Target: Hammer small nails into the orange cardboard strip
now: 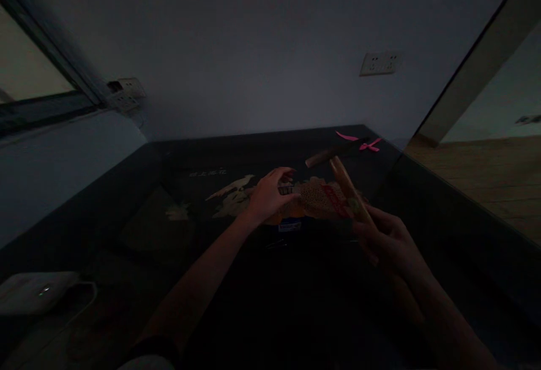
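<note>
Head view: your right hand [382, 237] grips a tan cylindrical stick [350, 192], tilted above the dark table [236, 319]. Your left hand [270, 192], fingers spread and curved, is at the left end of a red-and-tan printed packet [315, 198]; contact is unclear.

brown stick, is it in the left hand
No, the right hand grips the brown stick, and the left hand is apart from it.

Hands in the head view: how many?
2. The left hand is near the middle, thumb and fingers parted, at a speckled item with a red patch. The right hand is to its right, gripping a brown stick-like object. No third visible, though it's dark.
</note>
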Demonstrator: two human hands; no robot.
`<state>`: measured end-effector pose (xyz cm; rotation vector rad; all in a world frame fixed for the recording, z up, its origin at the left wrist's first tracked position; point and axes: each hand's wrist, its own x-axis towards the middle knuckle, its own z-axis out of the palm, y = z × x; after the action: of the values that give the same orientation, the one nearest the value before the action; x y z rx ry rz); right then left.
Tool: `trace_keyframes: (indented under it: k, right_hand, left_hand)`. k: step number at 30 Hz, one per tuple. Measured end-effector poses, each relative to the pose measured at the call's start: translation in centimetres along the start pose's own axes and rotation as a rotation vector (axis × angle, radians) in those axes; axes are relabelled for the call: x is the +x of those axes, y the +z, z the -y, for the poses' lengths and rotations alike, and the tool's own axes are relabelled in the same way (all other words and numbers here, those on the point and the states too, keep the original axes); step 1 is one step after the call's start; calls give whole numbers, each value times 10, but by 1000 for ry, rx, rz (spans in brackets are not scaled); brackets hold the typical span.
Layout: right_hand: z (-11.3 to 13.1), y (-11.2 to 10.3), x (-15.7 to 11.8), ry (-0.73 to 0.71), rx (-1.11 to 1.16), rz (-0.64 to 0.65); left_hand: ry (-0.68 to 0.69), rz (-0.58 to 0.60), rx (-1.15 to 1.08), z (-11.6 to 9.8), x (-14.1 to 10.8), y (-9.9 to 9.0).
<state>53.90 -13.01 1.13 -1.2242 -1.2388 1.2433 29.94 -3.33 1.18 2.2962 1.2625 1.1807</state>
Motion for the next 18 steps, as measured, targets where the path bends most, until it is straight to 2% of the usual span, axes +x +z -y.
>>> trace_keyframes:
  k: [3, 5, 7, 9, 10, 12, 15, 18]
  right_hand:
    - [-1, -1, 2, -23, 42, 14]
    - [0, -1, 2, -8, 53, 25]
    - [0, -2, 3, 15, 65, 28]
    - [0, -2, 2, 28, 68, 36]
    - [0, -1, 2, 30, 67, 39]
    - [1, -1, 0, 27, 61, 40]
    - [0, -1, -1, 17, 52, 35]
    - [-3, -2, 0, 9, 54, 36]
  left_hand:
    - [159, -80, 176, -28, -5, -16]
    - [270, -87, 231, -51, -16, -27]
    - [388, 9, 246, -69, -34, -34]
    - [487, 213, 259, -75, -57, -36]
    - [472, 327, 294, -73, -69, -34]
    - [314, 501, 402, -61, -88, -29]
    - [5, 603, 569, -38, -106, -21]
    - [-129, 636, 633, -23, -112, -15]
